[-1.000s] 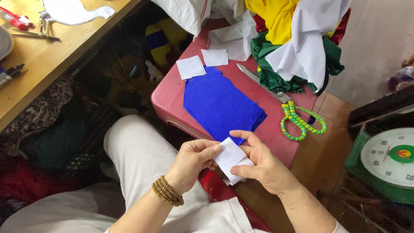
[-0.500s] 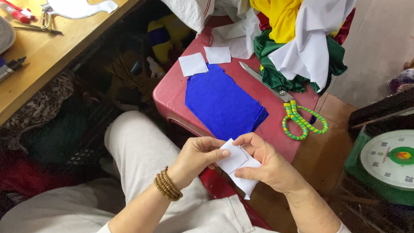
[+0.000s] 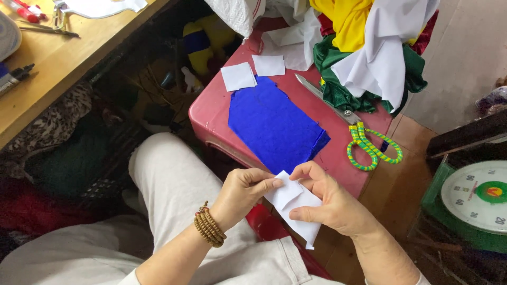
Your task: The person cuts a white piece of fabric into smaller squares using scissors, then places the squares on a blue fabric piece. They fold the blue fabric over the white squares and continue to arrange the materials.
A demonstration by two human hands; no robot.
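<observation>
My left hand and my right hand both pinch a small white fabric piece over my lap, its upper corner folded between the fingertips. A wooden bead bracelet sits on my left wrist. Just beyond the hands a stack of blue fabric pieces lies on a red plastic stool. Two small white squares rest at the stool's far end. Scissors with green and yellow wrapped handles lie on the stool's right side.
A heap of yellow, white, green and red cloth covers the stool's far right. A wooden table with pens stands at the upper left. A green dial scale sits at the right. Dark clutter fills the floor on the left.
The view has shifted slightly. My fingers have worked the white piece, folding its upper corner; both hands stay over my lap.
</observation>
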